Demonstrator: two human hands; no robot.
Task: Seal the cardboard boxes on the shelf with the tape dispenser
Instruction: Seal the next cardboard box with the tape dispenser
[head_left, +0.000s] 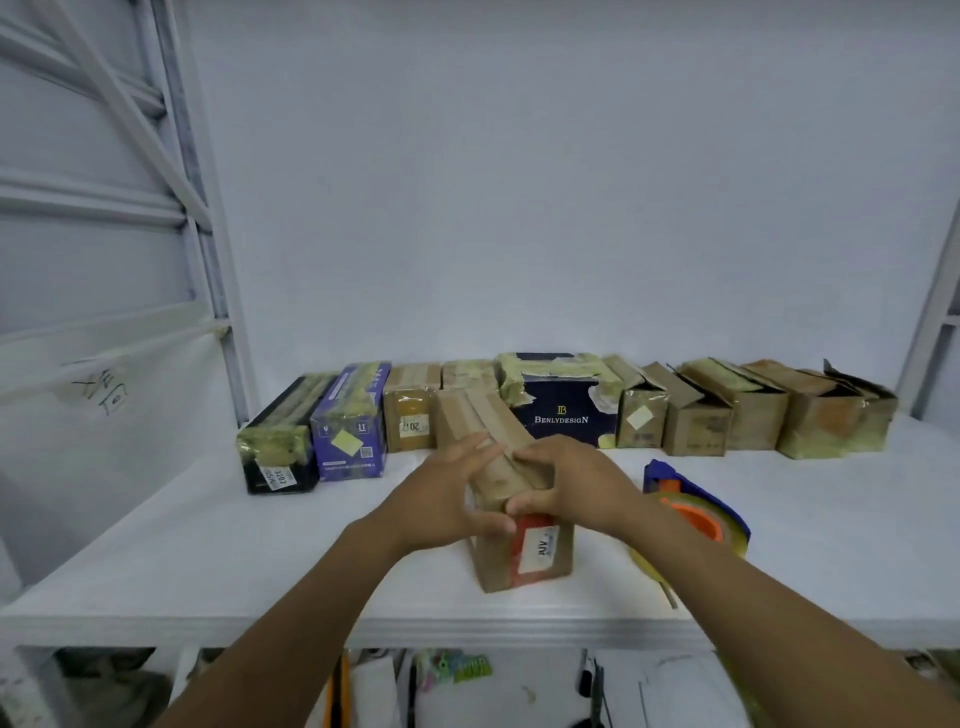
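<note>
White shelf: both hands press shut a long brown cardboard box

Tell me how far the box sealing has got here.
Done: the purple box and black box at back left carry tape. In hand: the left hand presses and the right hand grips the front box at its top; the tape dispenser lies beside it. Left: the open-flapped boxes at right.

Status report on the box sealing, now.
Left hand pressing cardboard box top, right hand gripping its near end. Tape dispenser lying on shelf to its right, untouched. Nothing blocking.
</note>
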